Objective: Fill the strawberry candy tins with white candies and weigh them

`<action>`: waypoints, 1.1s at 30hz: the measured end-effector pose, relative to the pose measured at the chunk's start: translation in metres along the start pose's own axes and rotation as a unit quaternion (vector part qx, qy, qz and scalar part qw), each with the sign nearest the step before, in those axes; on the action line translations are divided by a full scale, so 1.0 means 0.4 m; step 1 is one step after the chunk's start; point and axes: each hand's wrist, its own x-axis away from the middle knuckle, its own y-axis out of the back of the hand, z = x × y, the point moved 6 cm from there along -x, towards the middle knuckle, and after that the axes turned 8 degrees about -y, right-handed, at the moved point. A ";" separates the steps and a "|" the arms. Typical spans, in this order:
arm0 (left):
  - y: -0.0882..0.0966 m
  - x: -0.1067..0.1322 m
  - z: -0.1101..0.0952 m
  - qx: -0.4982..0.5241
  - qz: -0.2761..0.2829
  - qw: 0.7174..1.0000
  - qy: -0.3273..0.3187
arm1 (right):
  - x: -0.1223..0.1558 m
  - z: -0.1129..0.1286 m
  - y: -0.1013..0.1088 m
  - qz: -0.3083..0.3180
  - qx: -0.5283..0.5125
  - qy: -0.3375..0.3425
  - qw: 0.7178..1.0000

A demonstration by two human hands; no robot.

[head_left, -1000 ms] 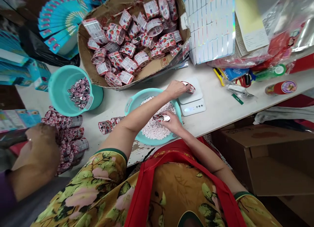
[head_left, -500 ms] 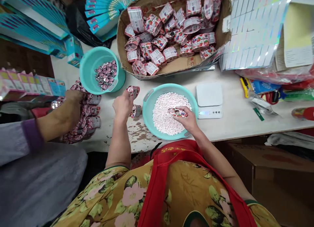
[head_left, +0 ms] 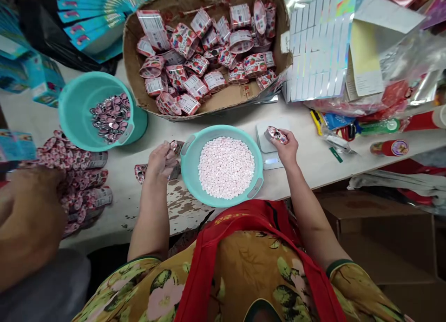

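My right hand (head_left: 288, 147) grips a small oval candy container (head_left: 278, 135) with a red fruit print, holding it over the white digital scale (head_left: 270, 147). A dark hole shows in the container's upper face. Left of the basin, my left hand (head_left: 160, 161) has loosely bent fingers set apart. Around it are an oval container (head_left: 177, 147) at its fingertips, another container (head_left: 174, 171) partly behind its fingers, and a third container (head_left: 140, 173) on its left. Between my hands stands a turquoise basin (head_left: 186, 173) holding pale pink candies (head_left: 226, 167).
A cardboard box (head_left: 261, 92) of printed containers stands behind the basin. At left, a turquoise bucket (head_left: 76, 108) holds small oval lids. A co-worker's hand (head_left: 31, 210) is beside stacked containers (head_left: 87, 178). Label sheets (head_left: 313, 52) and a yellow cutter (head_left: 316, 122) lie right.
My right hand has carried its container from above the candies rightward to over the scale. My left hand has drawn back, with its fingers off the container it held. The view has shifted right.
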 end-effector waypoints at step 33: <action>-0.830 0.015 -0.308 -0.488 0.331 0.704 -0.396 | 0.239 -0.238 0.336 -0.183 -0.081 -0.098 0.975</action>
